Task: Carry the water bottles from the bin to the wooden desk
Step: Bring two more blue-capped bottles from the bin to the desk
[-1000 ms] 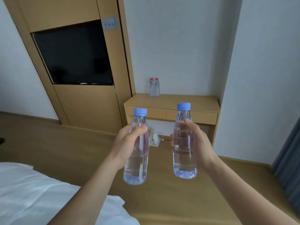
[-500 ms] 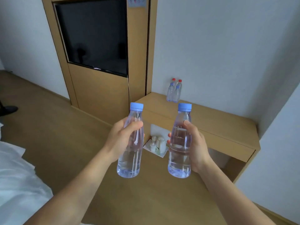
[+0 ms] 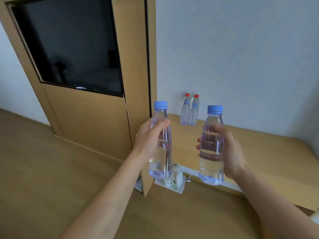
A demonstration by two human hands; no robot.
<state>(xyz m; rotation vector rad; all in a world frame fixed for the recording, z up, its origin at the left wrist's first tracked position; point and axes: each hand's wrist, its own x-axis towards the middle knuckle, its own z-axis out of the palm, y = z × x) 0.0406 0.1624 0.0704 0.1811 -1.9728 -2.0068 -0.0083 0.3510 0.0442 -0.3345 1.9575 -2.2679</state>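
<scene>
1. Plastic, clear and blue-capped, the left bottle (image 3: 161, 144) and the right bottle (image 3: 211, 152) are held upright in the air, each with clear water inside.
2. Four small bottles (image 3: 189, 114) stand bunched on the wooden desk (image 3: 269, 152) at its far left end by the wall, two red-capped behind two blue-capped.
3. The left hand (image 3: 149, 140) wraps the left bottle's upper half, thumb across its front. The right hand (image 3: 229, 152) grips the right bottle from its right side, thumb on the front, fingertips showing round the far side. Both forearms reach forward.
4. A gap separates the held bottles. The desk's top runs wide to the right of the small bottles, and its front edge passes behind the right bottle.
5. Under the desk, a white tray (image 3: 172, 186) with cups sits on the wooden floor (image 3: 51, 169). A dark screen (image 3: 72, 49) is set in the wooden panel on the left.
</scene>
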